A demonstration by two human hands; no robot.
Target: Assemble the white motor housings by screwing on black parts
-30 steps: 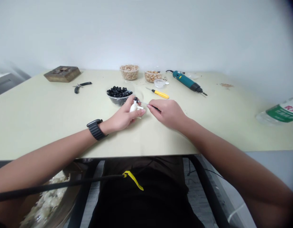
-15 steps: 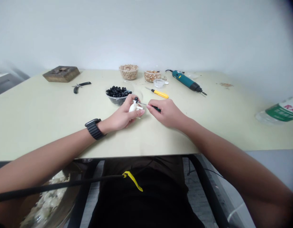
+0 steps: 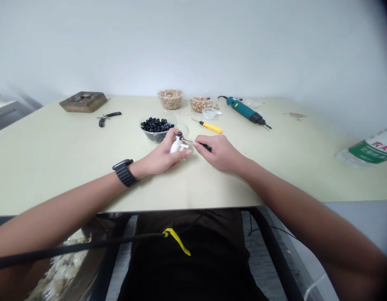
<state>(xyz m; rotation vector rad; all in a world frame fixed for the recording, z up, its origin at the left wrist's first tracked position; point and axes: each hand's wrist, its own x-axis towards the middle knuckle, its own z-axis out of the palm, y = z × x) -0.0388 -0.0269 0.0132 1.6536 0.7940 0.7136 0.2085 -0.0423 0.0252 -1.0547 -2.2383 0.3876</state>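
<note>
My left hand (image 3: 160,154) is shut around a small white plastic part (image 3: 176,146), which has a black piece (image 3: 180,135) at its top. My right hand (image 3: 220,154) pinches a slim tool with a dark handle (image 3: 206,146), like a small screwdriver. Its thin metal shaft (image 3: 187,141) reaches across to the black piece, and the tip is hidden among my left fingers. Just beyond my left hand stands a clear bowl of black beads (image 3: 156,137).
Along the far side of the table (image 3: 55,146) lie pliers (image 3: 107,118), a wooden block (image 3: 83,102), tubs of grain (image 3: 170,99), a yellow screwdriver (image 3: 211,128) and a teal electric screwdriver (image 3: 243,110). A water bottle (image 3: 367,150) lies at the right.
The whole scene sits slightly lower in view and the table looks flatter. Both hands stay together, with the metal shaft still at the black piece.
</note>
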